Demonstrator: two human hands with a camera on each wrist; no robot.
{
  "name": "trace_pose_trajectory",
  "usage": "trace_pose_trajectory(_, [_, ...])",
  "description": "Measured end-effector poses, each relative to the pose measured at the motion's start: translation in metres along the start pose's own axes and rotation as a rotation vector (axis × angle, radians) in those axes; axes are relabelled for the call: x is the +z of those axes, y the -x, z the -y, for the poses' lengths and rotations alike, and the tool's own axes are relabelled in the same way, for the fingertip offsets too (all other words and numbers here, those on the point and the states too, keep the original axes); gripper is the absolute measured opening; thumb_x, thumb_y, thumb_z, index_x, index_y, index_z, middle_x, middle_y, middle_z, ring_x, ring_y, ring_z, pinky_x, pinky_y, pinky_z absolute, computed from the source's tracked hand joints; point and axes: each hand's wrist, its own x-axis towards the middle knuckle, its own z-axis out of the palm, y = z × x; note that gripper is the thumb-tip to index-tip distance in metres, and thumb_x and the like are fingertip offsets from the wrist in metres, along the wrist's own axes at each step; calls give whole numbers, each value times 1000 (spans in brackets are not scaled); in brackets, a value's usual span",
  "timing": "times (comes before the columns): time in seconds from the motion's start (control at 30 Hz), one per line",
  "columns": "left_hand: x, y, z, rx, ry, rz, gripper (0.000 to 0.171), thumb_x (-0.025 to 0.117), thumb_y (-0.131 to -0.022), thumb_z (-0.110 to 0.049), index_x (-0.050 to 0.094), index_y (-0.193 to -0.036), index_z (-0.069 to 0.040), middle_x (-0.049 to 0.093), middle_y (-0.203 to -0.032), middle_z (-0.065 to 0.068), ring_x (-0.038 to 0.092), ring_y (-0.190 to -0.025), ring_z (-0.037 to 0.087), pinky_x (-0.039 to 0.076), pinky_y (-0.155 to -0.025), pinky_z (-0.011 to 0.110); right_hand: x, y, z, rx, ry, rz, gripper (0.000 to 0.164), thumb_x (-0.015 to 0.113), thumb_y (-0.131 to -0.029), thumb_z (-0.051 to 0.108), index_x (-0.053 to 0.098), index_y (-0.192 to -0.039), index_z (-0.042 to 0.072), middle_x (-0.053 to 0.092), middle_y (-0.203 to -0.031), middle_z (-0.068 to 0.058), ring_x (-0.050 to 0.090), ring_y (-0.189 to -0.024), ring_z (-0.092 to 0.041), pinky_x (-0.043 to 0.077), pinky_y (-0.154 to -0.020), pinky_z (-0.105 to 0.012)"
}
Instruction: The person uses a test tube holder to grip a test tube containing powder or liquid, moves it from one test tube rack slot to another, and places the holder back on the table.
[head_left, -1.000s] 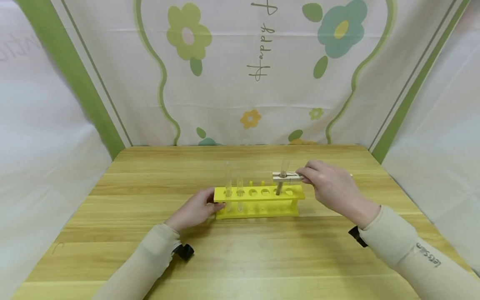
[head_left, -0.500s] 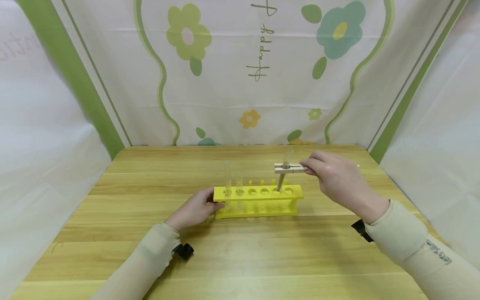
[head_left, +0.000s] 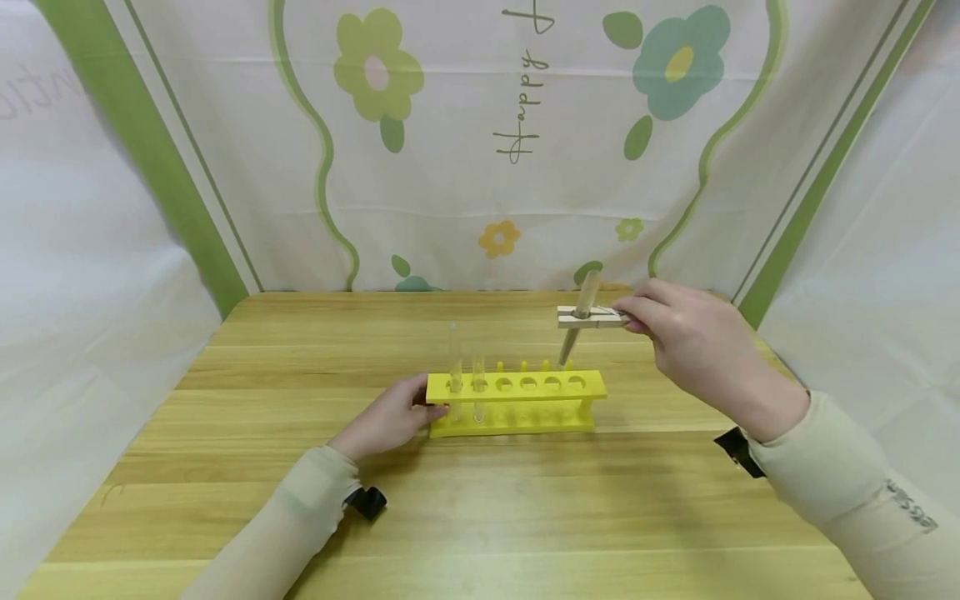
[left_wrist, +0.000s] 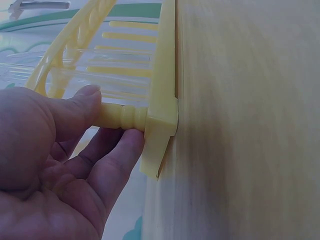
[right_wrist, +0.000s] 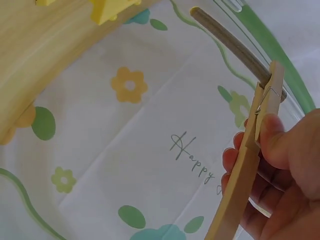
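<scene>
Pinching the end post [left_wrist: 111,116] of the yellow test tube rack [head_left: 517,396] between thumb and fingers, our left hand [head_left: 397,415] keeps the rack's place on the counter [head_left: 487,517]. Clear test tubes [head_left: 455,360] stand in the two holes nearest that hand. Above the rack's other end, our right hand [head_left: 697,343] has its fingers curled round a wooden test tube holder [right_wrist: 246,162], thumb against its sprung side, and the holder clasps a greyish-brown test tube [right_wrist: 232,48]. Half a second ago that tube's lower end was at the fifth hole; now it hangs apart above the rack, tilted, its upper end leaning right. We judge the lifting-out done, leaving the rack less in need of steadying. The tube lies just left of our right hand, well apart from our left, before the flowered cloth backdrop [head_left: 442,179].
</scene>
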Motion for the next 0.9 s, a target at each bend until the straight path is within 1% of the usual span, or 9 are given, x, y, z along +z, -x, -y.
trace_pose_trajectory(0.2, [0, 0, 1, -2, -1, -1, 24, 64, -98, -15, 62, -122, -16, 66, -112, -5, 59, -102, 15, 47, -88, 39, -8, -3, -1, 20, 5, 2, 20, 77, -80, -2, 73, -99, 3, 67, -91, -5, 64, -70, -25, 52, -57, -41])
trace_pose_trajectory(0.43, [-1, 1, -1, -10, 3, 3, 22, 63, -99, -16, 62, -120, -16, 66, -110, -4, 59, -99, 15, 47, -85, 38, -12, -3, -3, 21, 10, -12, 20, 78, -79, -2, 73, -98, 2, 65, -88, -6, 62, -67, -24, 50, -52, -40])
trace_pose_trajectory(0.9, [0, 0, 0, -6, 6, 1, 24, 64, -99, -15, 62, -122, -16, 66, -112, -5, 59, -100, 14, 47, -87, 39, -9, 3, -6, 34, 0, 8, 21, 80, -76, -4, 74, -96, 2, 61, -81, -3, 56, -62, -19, 47, -50, -37])
